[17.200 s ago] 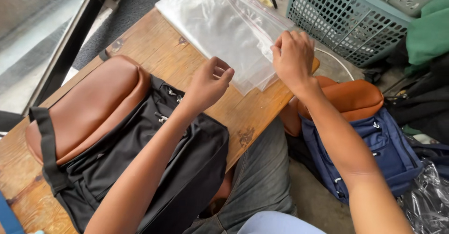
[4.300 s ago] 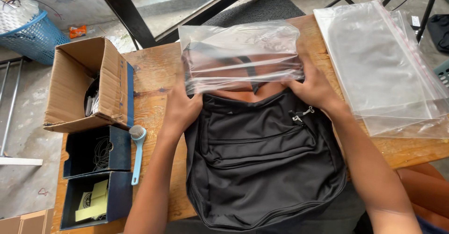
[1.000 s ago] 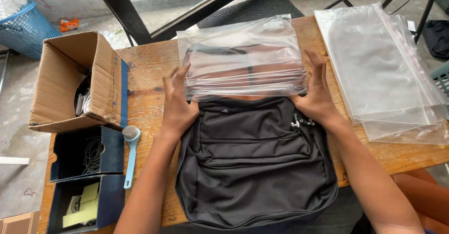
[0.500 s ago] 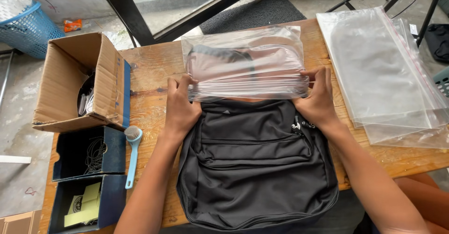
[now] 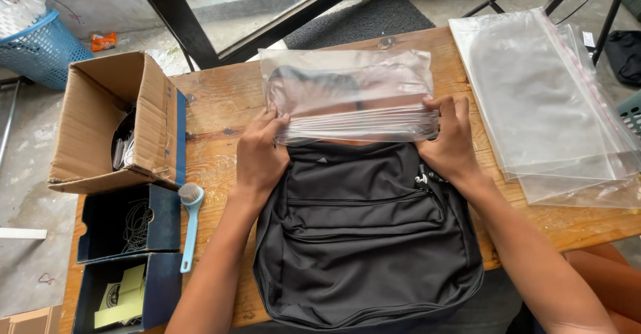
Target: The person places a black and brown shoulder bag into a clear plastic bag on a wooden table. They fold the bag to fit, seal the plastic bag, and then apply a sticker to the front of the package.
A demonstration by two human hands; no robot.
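Since half a second ago both hands have slid the clear plastic bag slightly lower over the black backpack, toward 6 o'clock. Left hand and right hand pinch the bag's mouth corners, apparently; the film is thin, slippery and limp, the backpack soft on the table.

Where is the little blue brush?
In the head view, the blue brush lies on the wooden table, left of the black backpack, beside the dark blue boxes.

both hands, left hand and right hand, grip plastic bag over black backpack.
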